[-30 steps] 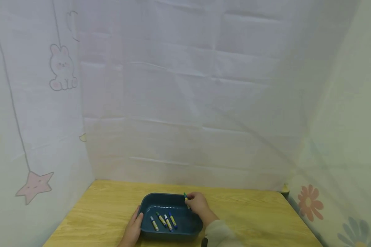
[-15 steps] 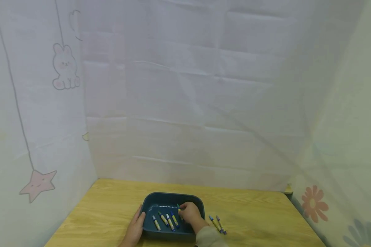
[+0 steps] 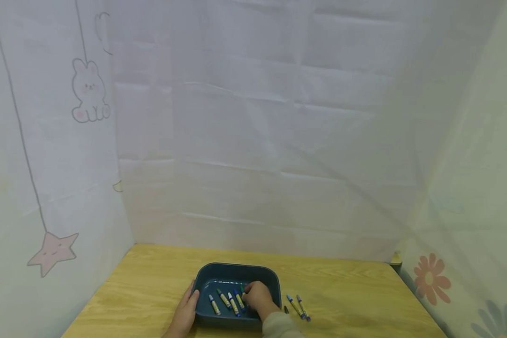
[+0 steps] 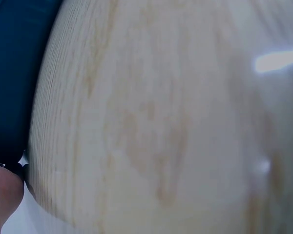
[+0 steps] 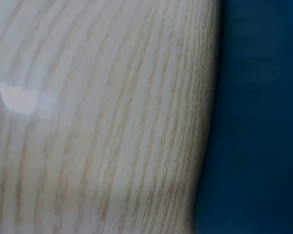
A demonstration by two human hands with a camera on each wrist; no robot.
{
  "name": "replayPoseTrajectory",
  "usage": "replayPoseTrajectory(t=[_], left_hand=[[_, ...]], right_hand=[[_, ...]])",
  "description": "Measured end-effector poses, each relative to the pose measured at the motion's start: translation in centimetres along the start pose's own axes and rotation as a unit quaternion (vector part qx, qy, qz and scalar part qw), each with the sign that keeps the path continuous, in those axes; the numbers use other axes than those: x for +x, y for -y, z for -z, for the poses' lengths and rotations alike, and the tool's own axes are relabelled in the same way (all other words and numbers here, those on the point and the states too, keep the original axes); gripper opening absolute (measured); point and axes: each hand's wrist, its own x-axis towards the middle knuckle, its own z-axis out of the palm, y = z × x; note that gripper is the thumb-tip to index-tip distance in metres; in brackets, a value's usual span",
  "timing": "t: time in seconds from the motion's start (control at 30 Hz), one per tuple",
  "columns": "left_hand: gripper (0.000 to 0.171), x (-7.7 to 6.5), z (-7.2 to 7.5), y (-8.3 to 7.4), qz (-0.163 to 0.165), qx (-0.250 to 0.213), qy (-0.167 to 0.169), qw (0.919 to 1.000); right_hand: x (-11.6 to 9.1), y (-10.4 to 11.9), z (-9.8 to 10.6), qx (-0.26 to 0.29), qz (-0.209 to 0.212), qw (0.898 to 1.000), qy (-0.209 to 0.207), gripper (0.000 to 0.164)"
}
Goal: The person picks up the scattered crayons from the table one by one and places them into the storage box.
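A dark blue plastic bin [image 3: 232, 322] stands on the wooden table. My left hand [image 3: 185, 311] grips its left side, thumb on the rim and fingers along the outer wall. Reaching over the right side, my right hand [image 3: 258, 297] pinches a green-tipped crayon [image 3: 242, 287] low inside the bin; its lower part is hidden by the fingers. To the left of that hand lie several crayons in yellow wrappers, among them a white-tipped crayon [image 3: 234, 304] and a blue-tipped crayon [image 3: 239, 299]. The left wrist view catches the bin's outer wall [image 4: 14, 73] and a fingertip [image 4: 4, 197].
Right of the bin, a light-blue-tipped crayon [image 3: 295, 306] and a greyish crayon [image 3: 303, 308] lie side by side on the table [image 3: 355, 295]. A dark tip [image 3: 286, 310] shows beside the sleeve [image 3: 280, 325]. A pale sheet [image 3: 253, 164] hangs behind the table.
My right hand has come from the bin's back right rim down and left into the bin with the crayon. Its sleeve has uncovered the crayons on the table. The left hand stays on the bin.
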Motion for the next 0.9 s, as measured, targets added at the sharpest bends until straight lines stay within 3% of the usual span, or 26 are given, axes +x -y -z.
replayPoseTrajectory(t=[0.27, 0.47, 0.73, 0.9], left_hand=[[0.064, 0.0, -0.1, 0.0, 0.001, 0.002, 0.003, 1.0], [0.063, -0.1, 0.1, 0.0, -0.014, -0.009, 0.007, 0.9998], [0.064, 0.2, 0.1, 0.3, -0.008, -0.03, 0.02, 0.9993], [0.064, 0.3, 0.2, 0.3, -0.007, -0.02, 0.019, 0.9996]], right_hand=[[-0.2, 0.1, 0.4, -0.007, -0.001, 1.0, 0.0, 0.01], [-0.2, 0.6, 1.7, -0.027, 0.039, 0.999, -0.007, 0.017], [-0.6, 1.4, 5.0, -0.008, 0.119, 0.993, -0.02, 0.027], [-0.7, 1.1, 7.5, 0.017, 0.134, 0.99, -0.027, 0.029]])
